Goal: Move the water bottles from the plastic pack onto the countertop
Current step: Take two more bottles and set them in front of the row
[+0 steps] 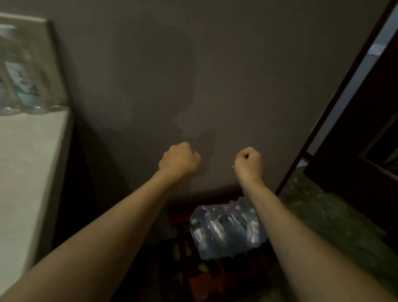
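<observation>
Forearms: both were stretched forward from the bottom edge, bare, with open air between them.
Plastic pack (pixel 226 229): seen low down, below and nearer than the curled fingers, partly covered by the right forearm; it lay on a dark reddish slatted stand (pixel 197 277).
Left hand (pixel 180 160): fingers were curled together into a fist, nothing visibly held.
Right hand (pixel 249 165): fingers were likewise closed into a fist, nothing visibly held; the two fists were held apart.
Open room: bare grey wall (pixel 200 55) was seen beyond the knuckles.
Countertop (pixel 13 172): pale, well to the left of the left fingers, its edge running toward the wall.
Water bottles (pixel 13 81): blurred, standing at the countertop's far end; their number could not be told.
Doorframe (pixel 334 109): dark, right of the right fingers, cut off by the frame.
</observation>
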The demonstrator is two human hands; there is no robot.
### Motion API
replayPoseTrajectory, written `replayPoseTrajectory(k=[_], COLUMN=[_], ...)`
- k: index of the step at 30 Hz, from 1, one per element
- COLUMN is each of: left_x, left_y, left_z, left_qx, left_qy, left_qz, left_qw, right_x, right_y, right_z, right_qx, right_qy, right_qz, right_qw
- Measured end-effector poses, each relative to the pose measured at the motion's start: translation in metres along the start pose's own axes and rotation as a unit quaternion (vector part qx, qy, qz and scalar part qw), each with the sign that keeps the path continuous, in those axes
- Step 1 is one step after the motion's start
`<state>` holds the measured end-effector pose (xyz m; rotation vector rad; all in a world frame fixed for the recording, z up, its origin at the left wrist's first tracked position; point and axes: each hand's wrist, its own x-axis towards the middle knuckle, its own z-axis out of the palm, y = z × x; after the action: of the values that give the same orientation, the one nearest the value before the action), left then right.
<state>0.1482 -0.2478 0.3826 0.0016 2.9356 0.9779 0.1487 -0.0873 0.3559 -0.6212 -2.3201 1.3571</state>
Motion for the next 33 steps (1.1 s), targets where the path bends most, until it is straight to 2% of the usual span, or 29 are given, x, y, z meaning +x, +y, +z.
replayPoseTrajectory(k=[5, 13, 23, 29, 33], left_x=[-0.012, 0.004, 0.091, 0.134, 0.142], left_y=[0.029, 0.04, 0.054, 0.039, 0.025], left_z=[0.07, 0.151, 0.25, 0.304, 0.335], left_qx=[0.021, 0.026, 0.007, -0.002, -0.011], left_qy=[-0.042, -0.119, -0.224, -0.28, -0.307], left_qz=[-0.006, -0.034, -0.053, -0.074, -0.106], left_qw=[0.999, 0.992, 0.973, 0.957, 0.946], right_x=[0.014, 0.048, 0.122, 0.158, 0.169], right_y=[0.063, 0.147, 0.218, 0.257, 0.288], right_z=[-0.034, -0.037, -0.019, 0.015, 0.032], right_qx=[-0.004, 0.002, -0.091, -0.111, -0.136], right_qy=[-0.016, -0.077, -0.18, -0.23, -0.293], right_qz=[0.035, 0.115, 0.186, 0.235, 0.251], right_qw=[0.999, 0.99, 0.961, 0.938, 0.913])
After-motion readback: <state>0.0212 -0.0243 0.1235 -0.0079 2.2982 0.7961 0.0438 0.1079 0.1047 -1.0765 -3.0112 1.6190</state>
